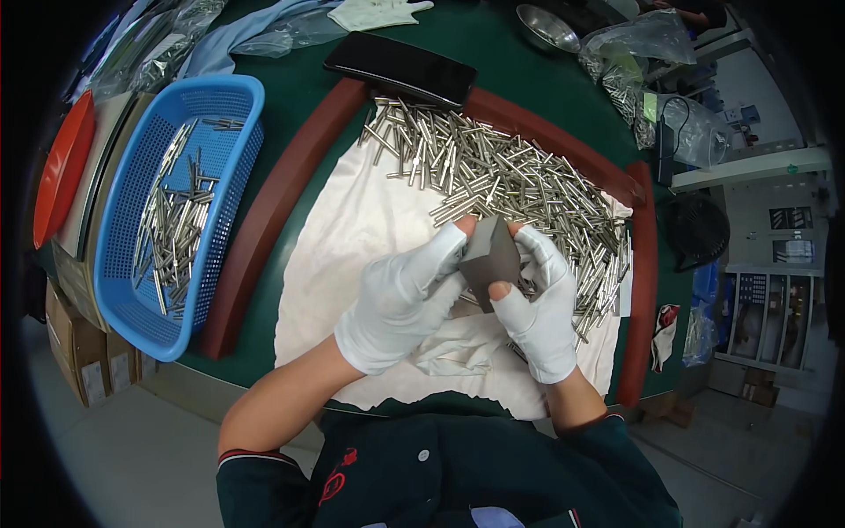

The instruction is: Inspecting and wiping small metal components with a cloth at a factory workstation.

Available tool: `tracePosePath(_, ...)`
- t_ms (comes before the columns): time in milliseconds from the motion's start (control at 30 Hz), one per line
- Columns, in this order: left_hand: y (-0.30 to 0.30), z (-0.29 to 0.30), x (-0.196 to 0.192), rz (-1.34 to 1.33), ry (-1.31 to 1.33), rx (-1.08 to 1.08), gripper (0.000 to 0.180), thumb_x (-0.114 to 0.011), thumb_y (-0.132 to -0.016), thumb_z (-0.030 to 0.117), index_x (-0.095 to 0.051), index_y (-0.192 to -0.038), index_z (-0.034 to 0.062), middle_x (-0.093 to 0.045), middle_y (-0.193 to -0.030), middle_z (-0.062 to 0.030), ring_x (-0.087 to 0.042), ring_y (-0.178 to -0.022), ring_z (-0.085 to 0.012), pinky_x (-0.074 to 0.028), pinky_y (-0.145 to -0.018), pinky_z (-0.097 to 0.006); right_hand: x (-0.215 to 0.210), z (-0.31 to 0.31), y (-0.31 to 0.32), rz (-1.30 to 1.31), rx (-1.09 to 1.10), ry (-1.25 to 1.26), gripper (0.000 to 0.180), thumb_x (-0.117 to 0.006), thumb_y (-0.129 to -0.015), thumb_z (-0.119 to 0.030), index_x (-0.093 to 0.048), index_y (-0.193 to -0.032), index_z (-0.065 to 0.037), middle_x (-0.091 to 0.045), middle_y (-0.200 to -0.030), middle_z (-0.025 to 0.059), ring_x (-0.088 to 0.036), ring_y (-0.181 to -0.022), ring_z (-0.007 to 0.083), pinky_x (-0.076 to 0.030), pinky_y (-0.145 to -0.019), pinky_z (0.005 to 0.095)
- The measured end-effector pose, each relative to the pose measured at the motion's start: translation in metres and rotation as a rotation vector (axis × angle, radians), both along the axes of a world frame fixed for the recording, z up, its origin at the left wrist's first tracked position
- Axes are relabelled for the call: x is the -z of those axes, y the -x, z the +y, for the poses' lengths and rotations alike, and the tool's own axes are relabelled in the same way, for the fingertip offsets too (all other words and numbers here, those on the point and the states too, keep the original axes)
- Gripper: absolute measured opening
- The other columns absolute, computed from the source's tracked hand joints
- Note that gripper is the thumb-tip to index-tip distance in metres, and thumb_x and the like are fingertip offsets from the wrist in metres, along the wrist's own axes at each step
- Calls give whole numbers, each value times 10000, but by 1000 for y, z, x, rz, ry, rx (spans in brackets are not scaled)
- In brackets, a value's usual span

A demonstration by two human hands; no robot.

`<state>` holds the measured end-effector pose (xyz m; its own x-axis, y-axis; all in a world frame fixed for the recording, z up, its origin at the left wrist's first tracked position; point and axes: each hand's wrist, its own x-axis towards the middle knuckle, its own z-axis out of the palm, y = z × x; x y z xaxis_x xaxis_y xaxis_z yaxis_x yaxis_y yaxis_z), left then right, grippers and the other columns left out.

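Between my two hands is a dark grey rectangular block (493,261), raised above a white cloth and tilted. My left hand (409,290), in a white glove with bare fingertips, grips its left side. My right hand (539,304), gloved the same way, has its thumb on the block's near face and its fingers around the right side. Just beyond the block lies a large heap of thin shiny metal pins (519,176). A crumpled white cloth (458,348) rests below my hands. Whether a small pin is also in my fingers cannot be made out.
Dark red bars (273,224) frame the white sheet (334,238) on the green table. A black phone (400,69) leans at the far bar. At left stands a blue perforated basket (201,304) with more pins, beside a red tray (66,176). A metal bowl (547,26) sits at the back.
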<state>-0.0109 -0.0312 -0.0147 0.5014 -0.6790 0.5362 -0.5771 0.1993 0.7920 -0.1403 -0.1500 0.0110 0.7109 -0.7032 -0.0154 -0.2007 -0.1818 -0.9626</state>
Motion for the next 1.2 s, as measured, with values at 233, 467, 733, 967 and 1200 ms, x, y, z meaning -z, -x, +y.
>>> tracePosePath(233,-6,0,4,-153,-77,28,631,-635,-750,-41,-493,-1351,86,-638,-780,-106,-623,-608,-261,-499,-554,-330,-1,-4,0,39,-11,123,617,-797,-648,-202,-565,-1158,56,-594,-1047,129,-576,-953,214,-461,-866,321)
tracePosePath(467,4,-3,7,454,-181,204,665,-635,-778,-39,-422,-1401,56,-624,-763,-119,-601,-584,-172,-490,-549,-276,2,-7,1,69,0,96,602,-790,-657,-197,-569,-1145,78,-600,-1037,139,-580,-926,212,-468,-841,315)
tracePosePath(733,-1,-1,0,313,-311,189,681,-645,-780,-16,-394,-1408,60,-648,-786,-127,-640,-638,-249,-512,-596,-327,5,-8,3,97,-20,217,611,-795,-647,-208,-573,-1137,81,-601,-1024,148,-583,-926,229,-468,-849,327)
tracePosePath(967,0,3,-2,139,-228,113,643,-634,-782,-11,-439,-1387,87,-667,-892,-155,-654,-722,-296,-522,-641,-361,4,-7,5,13,-44,256,636,-798,-628,-221,-571,-1150,62,-592,-1022,154,-580,-941,265,-465,-856,354)
tracePosePath(1200,-2,5,-3,58,-169,78,629,-638,-767,-19,-476,-1364,95,-657,-872,-157,-652,-705,-294,-520,-633,-362,2,-4,2,-23,-74,356,650,-808,-622,-223,-566,-1166,37,-594,-1027,151,-580,-939,279,-463,-846,363)
